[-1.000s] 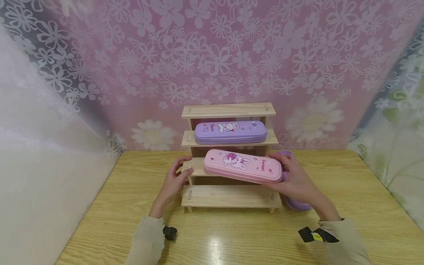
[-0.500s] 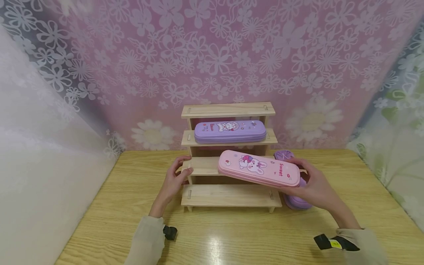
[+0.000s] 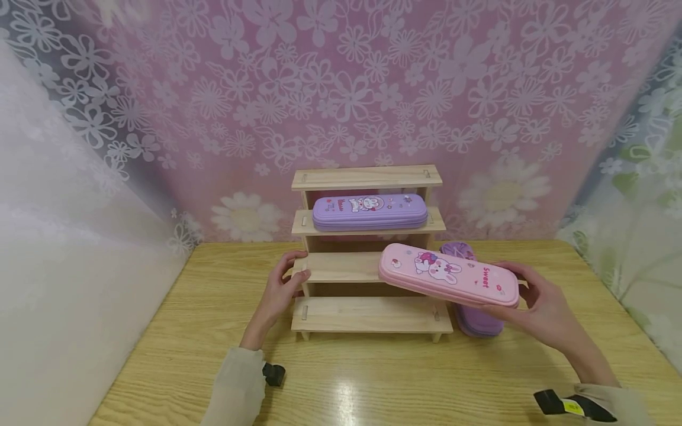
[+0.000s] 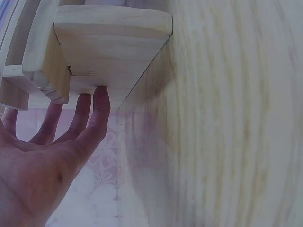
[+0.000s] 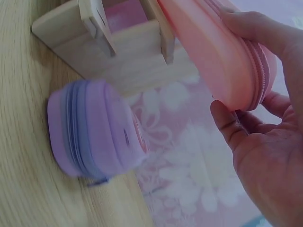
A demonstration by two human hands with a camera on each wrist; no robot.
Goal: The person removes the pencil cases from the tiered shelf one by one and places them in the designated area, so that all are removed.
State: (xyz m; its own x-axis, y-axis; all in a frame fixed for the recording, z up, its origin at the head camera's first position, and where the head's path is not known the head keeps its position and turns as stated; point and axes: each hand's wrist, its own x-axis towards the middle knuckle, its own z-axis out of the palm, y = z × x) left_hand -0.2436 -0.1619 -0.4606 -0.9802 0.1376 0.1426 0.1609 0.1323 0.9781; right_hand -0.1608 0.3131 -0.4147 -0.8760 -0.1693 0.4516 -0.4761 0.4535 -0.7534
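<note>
My right hand point(image 3: 543, 307) grips a pink zippered pencil case point(image 3: 447, 275) by its right end, thumb on the near side and fingers on the far side. The case, printed with a rabbit and "Sweet", is held tilted in front of the right part of a stepped wooden shelf point(image 3: 367, 315), overlapping its third tier down. My left hand point(image 3: 279, 284) holds the left end of that tier between thumb and fingers; in the left wrist view its fingertips point(image 4: 101, 94) press at the shelf's side panel. A lilac pencil case point(image 3: 370, 212) lies on the second tier.
Right of the shelf, a purple pencil case point(image 3: 479, 322) stands on the wooden table point(image 3: 319, 378), partly hidden by the pink one; the right wrist view shows its zippered end. A pink floral curtain point(image 3: 341, 106) hangs behind, with pale sheets at both sides.
My right hand has moved right with the pink pencil case, uncovering more of the third tier. The left hand and the shelf have stayed in place.
</note>
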